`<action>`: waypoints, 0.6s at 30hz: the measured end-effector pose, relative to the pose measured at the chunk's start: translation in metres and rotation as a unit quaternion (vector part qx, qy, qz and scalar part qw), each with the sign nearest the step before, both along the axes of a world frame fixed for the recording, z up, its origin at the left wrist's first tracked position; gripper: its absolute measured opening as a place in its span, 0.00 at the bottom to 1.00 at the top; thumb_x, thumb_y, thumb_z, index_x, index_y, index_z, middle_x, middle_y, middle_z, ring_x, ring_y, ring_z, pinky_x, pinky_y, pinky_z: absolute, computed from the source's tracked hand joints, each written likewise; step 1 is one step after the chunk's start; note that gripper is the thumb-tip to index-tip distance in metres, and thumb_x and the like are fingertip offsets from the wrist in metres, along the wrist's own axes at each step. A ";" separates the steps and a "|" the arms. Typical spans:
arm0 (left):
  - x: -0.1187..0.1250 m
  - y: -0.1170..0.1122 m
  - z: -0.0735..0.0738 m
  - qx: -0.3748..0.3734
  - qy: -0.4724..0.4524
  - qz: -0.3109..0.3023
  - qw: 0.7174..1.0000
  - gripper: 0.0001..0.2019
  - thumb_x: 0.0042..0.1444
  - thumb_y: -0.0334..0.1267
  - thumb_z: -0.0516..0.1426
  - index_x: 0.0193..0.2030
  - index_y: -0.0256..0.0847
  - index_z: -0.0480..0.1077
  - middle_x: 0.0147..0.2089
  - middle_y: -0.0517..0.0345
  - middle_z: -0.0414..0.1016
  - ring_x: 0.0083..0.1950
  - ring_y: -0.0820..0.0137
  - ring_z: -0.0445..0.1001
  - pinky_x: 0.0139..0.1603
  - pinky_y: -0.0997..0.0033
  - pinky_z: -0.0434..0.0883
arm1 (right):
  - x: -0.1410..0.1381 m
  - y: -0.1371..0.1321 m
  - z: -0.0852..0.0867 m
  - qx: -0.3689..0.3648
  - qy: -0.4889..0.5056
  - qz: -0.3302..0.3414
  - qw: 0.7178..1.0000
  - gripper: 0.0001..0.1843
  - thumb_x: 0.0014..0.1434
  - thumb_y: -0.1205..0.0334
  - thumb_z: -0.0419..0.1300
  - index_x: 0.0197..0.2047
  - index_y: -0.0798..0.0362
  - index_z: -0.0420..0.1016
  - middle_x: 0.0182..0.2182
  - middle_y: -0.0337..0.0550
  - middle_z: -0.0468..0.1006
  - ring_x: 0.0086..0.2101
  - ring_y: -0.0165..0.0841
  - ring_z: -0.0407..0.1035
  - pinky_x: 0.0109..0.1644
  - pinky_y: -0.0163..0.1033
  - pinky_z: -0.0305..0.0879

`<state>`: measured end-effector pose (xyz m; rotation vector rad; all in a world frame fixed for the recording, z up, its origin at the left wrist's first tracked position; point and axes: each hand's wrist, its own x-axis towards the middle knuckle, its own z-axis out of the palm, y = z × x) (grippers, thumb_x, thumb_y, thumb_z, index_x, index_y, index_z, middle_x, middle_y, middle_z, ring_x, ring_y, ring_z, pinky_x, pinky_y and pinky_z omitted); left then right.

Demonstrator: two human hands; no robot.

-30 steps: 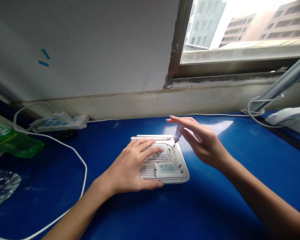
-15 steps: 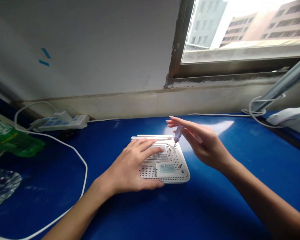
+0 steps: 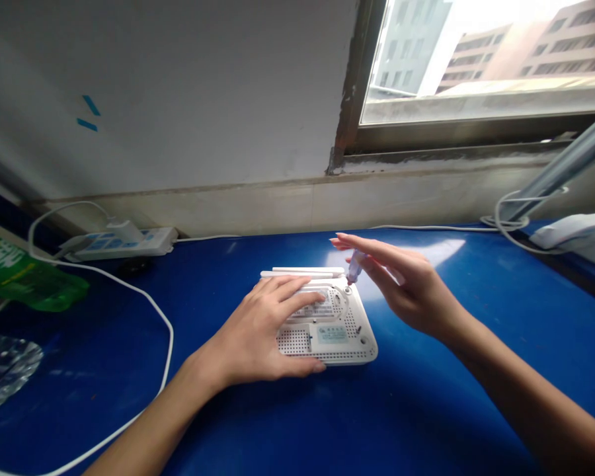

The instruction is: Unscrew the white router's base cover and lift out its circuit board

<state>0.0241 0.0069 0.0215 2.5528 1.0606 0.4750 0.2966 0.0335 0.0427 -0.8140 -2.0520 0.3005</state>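
A white Wi-Fi router (image 3: 344, 348) lies upside down on the blue table, its vented underside and labels facing up and its antennas (image 3: 307, 270) along the far edge. My left hand (image 3: 270, 324) is spread over the left part, gripping it with the thumb along the near edge and the fingers across the label. In my right hand (image 3: 401, 281) is a small screwdriver (image 3: 356, 267) with a clear purplish handle, held tilted between thumb and fingers. Its tip meets the round hole at the router's far right corner. A small dark screw-like piece (image 3: 359, 328) shows near the right edge.
On the left are a power strip (image 3: 123, 243) with a plug in it, a green bottle (image 3: 30, 274), a clear plastic bottle (image 3: 4, 370) and a looping white cable (image 3: 153, 304). A metal pole (image 3: 555, 168) and a white device (image 3: 575, 231) stand at the right, below the window.
My right hand and the screwdriver have shifted very slightly to the right, with the tip still at the same corner hole. My left hand and the router look unmoved.
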 end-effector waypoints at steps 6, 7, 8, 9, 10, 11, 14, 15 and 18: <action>0.001 0.000 0.000 -0.004 0.000 0.002 1.000 0.43 0.50 0.61 0.72 0.70 0.50 0.69 0.77 0.48 0.65 0.76 0.45 0.63 0.76 0.36 0.59 | -0.001 -0.002 0.001 0.033 0.002 -0.014 0.999 0.18 0.67 0.67 0.68 0.58 0.46 0.83 0.41 0.43 0.89 0.36 0.34 0.84 0.42 0.38 0.81; 0.001 0.000 0.001 -0.004 -0.001 0.003 1.000 0.43 0.50 0.61 0.72 0.70 0.50 0.70 0.77 0.48 0.66 0.76 0.45 0.64 0.76 0.36 0.59 | -0.002 -0.002 0.001 0.046 0.001 -0.026 0.999 0.15 0.65 0.67 0.69 0.55 0.47 0.85 0.39 0.43 0.88 0.32 0.33 0.82 0.38 0.38 0.79; 0.001 0.000 0.001 -0.005 -0.002 0.003 1.000 0.43 0.50 0.60 0.73 0.70 0.50 0.70 0.77 0.48 0.66 0.76 0.45 0.64 0.76 0.35 0.59 | -0.003 -0.002 0.002 0.057 0.000 -0.037 0.998 0.13 0.64 0.66 0.70 0.52 0.48 0.86 0.37 0.43 0.87 0.29 0.32 0.80 0.35 0.37 0.78; 0.001 0.000 0.001 -0.005 -0.004 0.004 1.000 0.43 0.50 0.60 0.73 0.70 0.51 0.70 0.77 0.48 0.66 0.76 0.45 0.64 0.76 0.36 0.59 | -0.004 -0.002 0.003 0.067 0.000 -0.047 0.997 0.11 0.63 0.65 0.71 0.50 0.48 0.86 0.35 0.42 0.85 0.27 0.31 0.78 0.33 0.37 0.76; 0.001 -0.001 0.001 -0.006 -0.005 0.004 1.000 0.43 0.50 0.60 0.73 0.70 0.51 0.70 0.77 0.47 0.66 0.75 0.44 0.64 0.76 0.36 0.59 | -0.004 -0.002 0.003 0.074 -0.002 -0.058 0.996 0.11 0.63 0.63 0.72 0.49 0.49 0.86 0.33 0.41 0.84 0.26 0.30 0.77 0.32 0.37 0.76; 0.000 -0.001 0.001 -0.006 -0.005 0.005 1.000 0.43 0.50 0.60 0.73 0.70 0.51 0.70 0.77 0.47 0.65 0.75 0.44 0.64 0.75 0.36 0.60 | -0.004 -0.001 0.003 0.079 -0.006 -0.067 0.995 0.11 0.64 0.62 0.72 0.50 0.48 0.86 0.32 0.41 0.83 0.26 0.30 0.76 0.32 0.37 0.75; 0.000 -0.001 0.001 -0.006 -0.003 0.006 1.000 0.43 0.49 0.60 0.73 0.70 0.50 0.70 0.77 0.47 0.65 0.75 0.44 0.64 0.75 0.36 0.60 | -0.001 -0.001 0.002 0.069 -0.021 -0.065 0.995 0.16 0.70 0.63 0.64 0.59 0.47 0.82 0.39 0.45 0.86 0.34 0.34 0.81 0.39 0.40 0.79; 0.000 0.000 0.001 -0.004 -0.003 0.005 1.000 0.43 0.49 0.61 0.72 0.70 0.50 0.70 0.77 0.47 0.66 0.75 0.44 0.64 0.75 0.37 0.60 | 0.000 0.000 0.002 0.054 -0.022 -0.052 0.997 0.19 0.72 0.65 0.62 0.63 0.46 0.79 0.44 0.47 0.87 0.39 0.35 0.83 0.43 0.41 0.81; 0.000 0.000 0.000 -0.003 -0.001 0.003 1.000 0.43 0.50 0.61 0.72 0.71 0.50 0.70 0.77 0.47 0.65 0.76 0.45 0.64 0.76 0.38 0.60 | 0.005 0.000 0.000 -0.006 -0.016 0.002 1.000 0.25 0.72 0.69 0.59 0.69 0.46 0.72 0.54 0.47 0.86 0.50 0.38 0.83 0.52 0.43 0.82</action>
